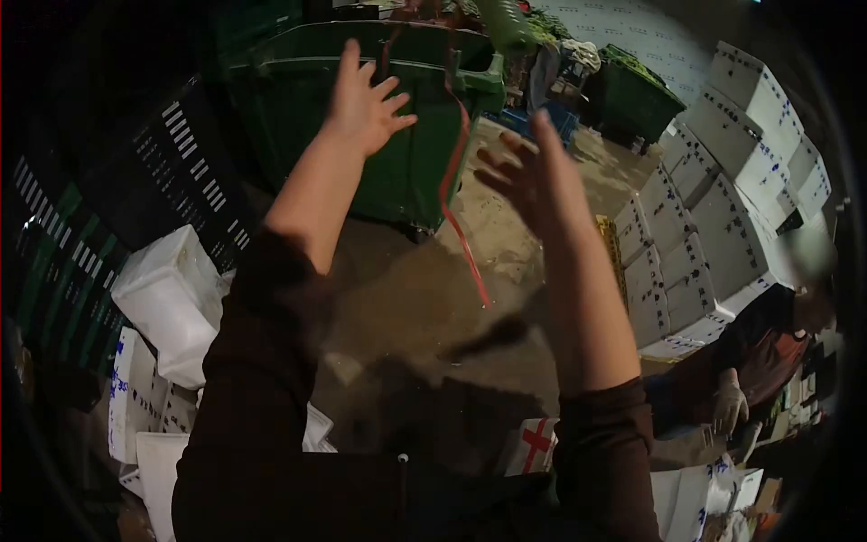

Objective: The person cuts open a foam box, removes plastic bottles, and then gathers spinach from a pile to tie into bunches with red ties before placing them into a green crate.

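My left hand (366, 113) is raised with fingers spread, holding nothing. It overlaps the front of a large green wheeled bin (388, 172) in this view. Opposite it, my right hand (542, 176) is also up and empty, its fingers apart and slightly blurred. A long red strap (454, 158) dangles between my hands, from above the bin's rim down toward the floor. At the top edge, over the bin's right corner, a light green object with small holes (508, 25) is partly cut off.
White foam boxes (713, 244) are stacked at right; a person with a gloved hand (730, 405) is beside them. Black slatted crates (181, 135) and a white tub (172, 289) stand left. Another green bin (637, 99) holds leafy greens. A box with a red cross (533, 447) lies below.
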Available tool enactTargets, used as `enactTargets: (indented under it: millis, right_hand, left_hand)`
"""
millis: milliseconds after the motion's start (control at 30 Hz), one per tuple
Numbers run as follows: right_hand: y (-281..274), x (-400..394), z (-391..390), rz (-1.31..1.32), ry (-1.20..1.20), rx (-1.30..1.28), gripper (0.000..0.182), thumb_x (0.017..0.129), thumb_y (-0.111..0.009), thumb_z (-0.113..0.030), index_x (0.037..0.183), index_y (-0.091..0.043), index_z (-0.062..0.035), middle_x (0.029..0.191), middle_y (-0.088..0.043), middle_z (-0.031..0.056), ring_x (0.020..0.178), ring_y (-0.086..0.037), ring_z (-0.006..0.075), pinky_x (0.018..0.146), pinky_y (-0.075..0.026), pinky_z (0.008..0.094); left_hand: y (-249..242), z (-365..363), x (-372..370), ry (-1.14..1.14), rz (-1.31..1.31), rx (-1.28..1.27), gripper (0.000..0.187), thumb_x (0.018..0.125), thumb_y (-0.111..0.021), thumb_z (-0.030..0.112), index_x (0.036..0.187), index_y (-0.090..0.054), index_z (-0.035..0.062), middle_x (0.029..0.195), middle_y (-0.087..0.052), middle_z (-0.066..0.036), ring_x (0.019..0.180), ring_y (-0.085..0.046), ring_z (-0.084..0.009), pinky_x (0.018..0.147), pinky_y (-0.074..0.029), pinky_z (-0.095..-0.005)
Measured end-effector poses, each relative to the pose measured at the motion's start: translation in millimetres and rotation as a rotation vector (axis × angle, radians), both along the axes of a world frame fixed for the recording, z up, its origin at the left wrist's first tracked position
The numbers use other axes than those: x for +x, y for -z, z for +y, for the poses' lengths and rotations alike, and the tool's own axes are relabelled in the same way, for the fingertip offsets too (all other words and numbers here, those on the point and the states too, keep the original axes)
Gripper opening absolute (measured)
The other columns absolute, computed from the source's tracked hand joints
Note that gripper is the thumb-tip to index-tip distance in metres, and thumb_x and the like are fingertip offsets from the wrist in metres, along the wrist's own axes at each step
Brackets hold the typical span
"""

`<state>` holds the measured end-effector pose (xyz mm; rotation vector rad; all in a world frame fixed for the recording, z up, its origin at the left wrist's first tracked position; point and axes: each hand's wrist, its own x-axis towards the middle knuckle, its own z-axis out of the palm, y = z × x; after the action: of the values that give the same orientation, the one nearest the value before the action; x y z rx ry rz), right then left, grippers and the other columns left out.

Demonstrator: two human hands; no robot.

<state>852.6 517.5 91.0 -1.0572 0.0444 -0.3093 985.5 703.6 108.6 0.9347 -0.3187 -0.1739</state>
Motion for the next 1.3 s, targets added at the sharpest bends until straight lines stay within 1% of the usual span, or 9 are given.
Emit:
enactTargets:
  millis: [233, 500, 600, 700, 833, 967, 1067, 1133, 1300]
  right_hand:
    - [211, -80, 29, 0.387, -0.007, -0.852, 0.054, 0.086, -0.058, -0.032, 0.126, -0.042, 0.0009, 0.115, -0.053, 0.0168, 0.104, -0.055, 0.0282, 0.087, -0.047, 0.0379]
    - [120, -258, -26, 0.742, 0.028, -1.563, 0.052, 0.078, -0.063, -0.033, 0.12, -0.049, -0.0051, 0.122, -0.052, 0.0171, 0.109, -0.052, 0.0343, 0.092, -0.044, 0.041]
    - [76, -360, -63, 0.704, 0.388, -1.887, 0.05, 0.076, -0.066, -0.028, 0.119, -0.05, -0.007, 0.122, -0.052, 0.0155, 0.111, -0.051, 0.0338, 0.093, -0.043, 0.0411]
    - [16, -486, -69, 1.063, 0.705, -1.965, 0.047, 0.086, -0.06, -0.027, 0.125, -0.046, -0.0051, 0.12, -0.054, 0.0181, 0.112, -0.05, 0.0346, 0.096, -0.041, 0.0406]
    - [-6, -581, 28, 1.774, 0.338, -1.175, 0.088, 0.078, -0.055, -0.065, 0.134, -0.036, 0.0007, 0.112, -0.058, 0.0261, 0.103, -0.058, 0.0402, 0.089, -0.046, 0.0425]
    - [29, -632, 101, 1.754, 0.145, -0.896, 0.081, 0.078, -0.061, -0.058, 0.13, -0.036, -0.001, 0.1, -0.061, 0.025, 0.092, -0.059, 0.0435, 0.08, -0.048, 0.0447]
    - [35, -671, 118, 1.777, 0.316, -0.696, 0.062, 0.082, -0.066, -0.028, 0.129, -0.036, -0.0005, 0.099, -0.06, 0.023, 0.093, -0.06, 0.0386, 0.082, -0.047, 0.039]
    - [45, -721, 144, 1.458, 0.788, -0.593, 0.057, 0.083, -0.066, -0.025, 0.127, -0.04, 0.0007, 0.105, -0.058, 0.0141, 0.1, -0.055, 0.023, 0.088, -0.043, 0.0328]
    - [71, -869, 234, 1.283, 1.636, -0.541, 0.051, 0.091, -0.054, -0.041, 0.121, -0.048, -0.0008, 0.1, -0.055, 0.0037, 0.092, -0.053, 0.0179, 0.082, -0.044, 0.0307]
  left_hand:
    - [205, -9, -49, 0.403, 0.622, 0.241, 0.071, 0.088, -0.042, 0.056, 0.141, -0.031, 0.0098, 0.133, -0.045, -0.015, 0.116, -0.049, -0.0298, 0.095, -0.04, -0.0469]
    - [298, -120, -255, 1.328, 0.663, 0.413, 0.061, 0.087, -0.046, 0.057, 0.128, -0.044, 0.0116, 0.12, -0.055, -0.009, 0.1, -0.058, -0.0246, 0.084, -0.049, -0.0457]
    - [295, -144, -326, 1.485, 0.543, 0.751, 0.097, 0.077, -0.057, 0.065, 0.148, -0.012, 0.016, 0.152, -0.015, -0.008, 0.132, -0.027, -0.0327, 0.104, -0.026, -0.0486]
    - [304, -159, -383, 1.544, 0.431, 0.884, 0.085, 0.08, -0.056, 0.061, 0.146, -0.022, 0.0177, 0.151, -0.018, -0.009, 0.134, -0.026, -0.0336, 0.102, -0.028, -0.0533]
    - [344, -164, -421, 1.708, 0.264, 0.68, 0.062, 0.093, -0.048, 0.036, 0.144, -0.025, 0.0076, 0.144, -0.034, -0.009, 0.134, -0.028, -0.0188, 0.108, -0.023, -0.0358]
    - [282, -157, -476, 1.866, 0.288, 0.77, 0.057, 0.095, -0.044, 0.03, 0.144, -0.026, 0.0072, 0.144, -0.034, -0.009, 0.133, -0.029, -0.0214, 0.108, -0.023, -0.0372]
    - [282, -150, -496, 1.853, 0.13, 0.83, 0.055, 0.095, -0.041, 0.031, 0.143, -0.027, 0.0069, 0.143, -0.035, -0.009, 0.13, -0.033, -0.0235, 0.107, -0.024, -0.038]
    - [237, -153, -506, 1.948, 0.036, 0.796, 0.056, 0.095, -0.042, 0.033, 0.143, -0.029, 0.0075, 0.139, -0.039, -0.009, 0.125, -0.038, -0.0239, 0.103, -0.03, -0.0383]
    - [189, -172, -549, 2.261, 0.269, 0.445, 0.057, 0.094, -0.044, 0.04, 0.138, -0.035, 0.0054, 0.131, -0.045, -0.011, 0.111, -0.05, -0.0221, 0.091, -0.044, -0.0355]
